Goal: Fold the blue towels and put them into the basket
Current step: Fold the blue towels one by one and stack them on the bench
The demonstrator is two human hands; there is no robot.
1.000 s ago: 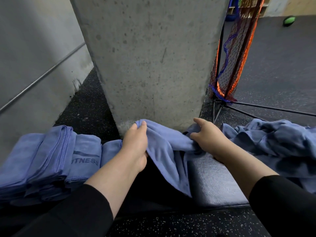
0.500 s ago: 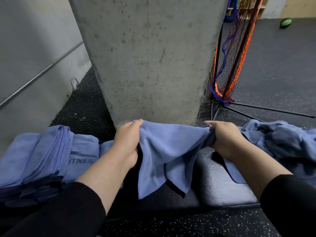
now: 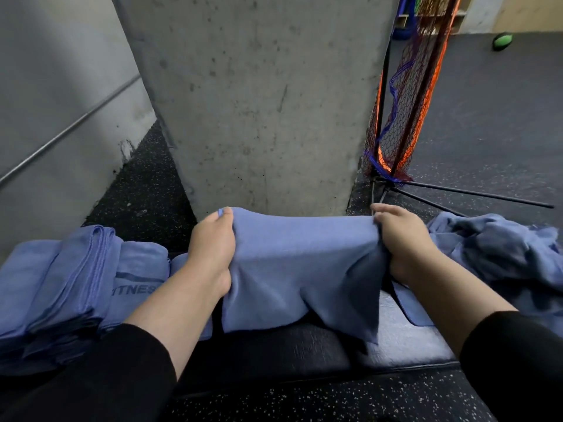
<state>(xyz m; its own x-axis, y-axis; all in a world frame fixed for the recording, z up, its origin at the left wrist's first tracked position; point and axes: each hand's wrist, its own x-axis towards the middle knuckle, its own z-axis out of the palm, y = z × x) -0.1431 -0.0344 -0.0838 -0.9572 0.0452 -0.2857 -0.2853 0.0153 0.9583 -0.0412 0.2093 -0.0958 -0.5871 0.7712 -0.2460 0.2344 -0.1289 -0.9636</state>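
Left hand (image 3: 213, 248), right hand (image 3: 399, 239) pinching towel (image 3: 301, 269), fingertips hidden

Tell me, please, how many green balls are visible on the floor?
1: a green ball lies on the dark floor at far upper right, beyond the net. Others may be hidden behind the pillar.

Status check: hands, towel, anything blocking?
Left hand and right hand grip the towel, stretched above the bench. Folded stack left, loose pile right. Nothing blocking.
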